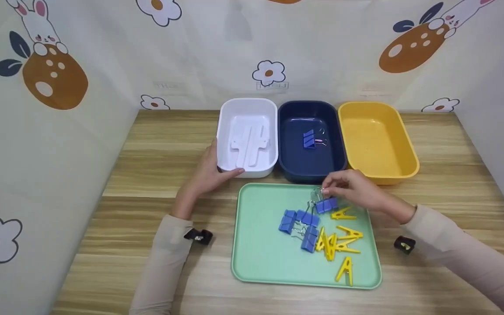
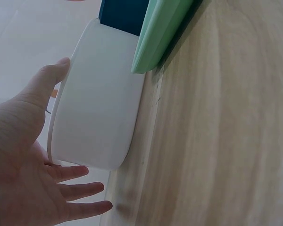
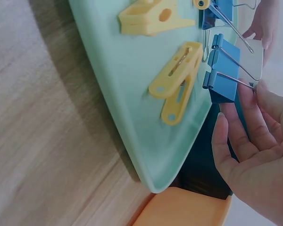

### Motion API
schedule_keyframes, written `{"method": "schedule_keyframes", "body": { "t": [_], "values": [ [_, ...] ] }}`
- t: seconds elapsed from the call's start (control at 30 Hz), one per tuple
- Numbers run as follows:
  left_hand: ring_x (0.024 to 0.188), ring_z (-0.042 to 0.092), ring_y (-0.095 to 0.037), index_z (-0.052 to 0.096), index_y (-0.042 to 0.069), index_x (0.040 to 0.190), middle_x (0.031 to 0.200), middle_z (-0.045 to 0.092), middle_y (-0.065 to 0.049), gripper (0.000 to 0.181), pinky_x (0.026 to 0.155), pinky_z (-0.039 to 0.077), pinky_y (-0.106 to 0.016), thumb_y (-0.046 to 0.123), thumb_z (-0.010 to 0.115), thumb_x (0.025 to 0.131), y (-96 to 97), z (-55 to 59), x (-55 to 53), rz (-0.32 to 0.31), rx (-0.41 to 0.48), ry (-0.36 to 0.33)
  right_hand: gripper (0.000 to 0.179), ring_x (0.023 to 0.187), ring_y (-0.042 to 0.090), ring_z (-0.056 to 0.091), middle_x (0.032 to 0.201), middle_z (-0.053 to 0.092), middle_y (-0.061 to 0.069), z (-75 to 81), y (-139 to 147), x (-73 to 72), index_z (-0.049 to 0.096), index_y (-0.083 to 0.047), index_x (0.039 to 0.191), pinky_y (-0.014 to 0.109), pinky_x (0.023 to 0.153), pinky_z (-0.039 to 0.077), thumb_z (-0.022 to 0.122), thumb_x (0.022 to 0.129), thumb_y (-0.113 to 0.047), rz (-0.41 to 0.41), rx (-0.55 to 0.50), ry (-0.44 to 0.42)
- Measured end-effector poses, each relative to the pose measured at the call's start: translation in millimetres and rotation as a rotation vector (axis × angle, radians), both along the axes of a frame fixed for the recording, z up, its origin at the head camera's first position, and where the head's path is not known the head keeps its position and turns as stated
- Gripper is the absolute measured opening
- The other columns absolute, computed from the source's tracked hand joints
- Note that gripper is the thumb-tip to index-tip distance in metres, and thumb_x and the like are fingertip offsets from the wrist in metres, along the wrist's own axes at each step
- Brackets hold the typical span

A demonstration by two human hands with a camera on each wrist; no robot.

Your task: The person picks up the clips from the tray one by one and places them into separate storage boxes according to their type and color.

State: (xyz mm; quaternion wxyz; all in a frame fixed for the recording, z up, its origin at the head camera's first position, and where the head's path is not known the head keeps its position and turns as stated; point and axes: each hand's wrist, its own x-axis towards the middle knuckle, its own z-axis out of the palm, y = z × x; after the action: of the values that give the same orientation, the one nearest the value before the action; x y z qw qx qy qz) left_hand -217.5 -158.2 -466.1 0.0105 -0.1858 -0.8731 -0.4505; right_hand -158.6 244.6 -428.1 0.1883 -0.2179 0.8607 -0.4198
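Note:
My right hand (image 1: pixel 352 189) pinches a wire handle of a blue binder clip (image 1: pixel 327 205) between thumb and finger, over the far right part of the green tray (image 1: pixel 263 258). In the right wrist view the clip (image 3: pixel 224 68) hangs from the fingertips. More blue binder clips (image 1: pixel 309 239) lie bunched on the tray, near several yellow clothespins (image 1: pixel 344 270). My left hand (image 1: pixel 208 173) rests against the near left corner of the white bin (image 1: pixel 256 173). In the left wrist view its thumb touches the rim and the other fingers are extended.
A navy bin (image 1: pixel 313 176) with a blue binder clip (image 1: pixel 309 139) inside stands between the white bin and a yellow bin (image 1: pixel 390 179). Flat white plastic pieces (image 1: pixel 258 146) lie in the white bin. A patterned cloth wall rises behind the bins.

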Motion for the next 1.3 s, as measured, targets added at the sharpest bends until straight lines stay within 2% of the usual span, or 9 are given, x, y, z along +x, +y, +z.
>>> {"method": "schedule_keyframes", "body": {
  "t": [0.23,0.53,0.83,1.3],
  "values": [
    [0.152,0.037,-0.035,0.015,0.003,0.168,0.167,0.035,-0.02,0.116,0.128,0.025,-0.051,0.033,0.09,0.085,0.5,0.2,0.5,-0.008,0.009,0.0,0.014,0.089,0.022,0.072,0.096,0.078,0.01,5.5,-1,-0.7,0.075,0.0,0.107,0.022,0.085,0.058,0.067,0.104,-0.011,-0.013,-0.029,0.019],
    [0.147,0.04,-0.031,0.017,0.003,0.167,0.163,0.04,-0.019,0.113,0.127,0.028,-0.047,0.029,0.09,0.085,1.1,0.5,1.1,-0.004,0.027,-0.013,0.011,0.087,0.018,0.073,0.094,0.078,0.012,16.7,0,-5.3,0.074,0.0,0.104,0.021,0.085,0.059,0.068,0.103,-0.009,-0.02,-0.056,0.077],
    [0.144,0.043,-0.031,0.02,0.002,0.166,0.161,0.043,-0.02,0.112,0.126,0.03,-0.048,0.029,0.091,0.084,0.9,0.4,1.4,-0.006,0.032,-0.003,0.013,0.086,0.016,0.074,0.095,0.077,0.014,29.1,1,-8.0,0.073,0.002,0.105,0.023,0.083,0.062,0.067,0.104,-0.009,-0.036,-0.107,0.065],
    [0.146,0.04,-0.034,0.019,0.001,0.166,0.163,0.04,-0.022,0.112,0.126,0.028,-0.051,0.03,0.09,0.084,0.5,0.4,1.1,-0.005,0.026,-0.005,0.012,0.086,0.012,0.074,0.095,0.077,0.017,31.7,-1,-7.5,0.073,0.004,0.105,0.024,0.083,0.062,0.065,0.104,-0.006,-0.015,-0.111,0.05]
  ]
}}
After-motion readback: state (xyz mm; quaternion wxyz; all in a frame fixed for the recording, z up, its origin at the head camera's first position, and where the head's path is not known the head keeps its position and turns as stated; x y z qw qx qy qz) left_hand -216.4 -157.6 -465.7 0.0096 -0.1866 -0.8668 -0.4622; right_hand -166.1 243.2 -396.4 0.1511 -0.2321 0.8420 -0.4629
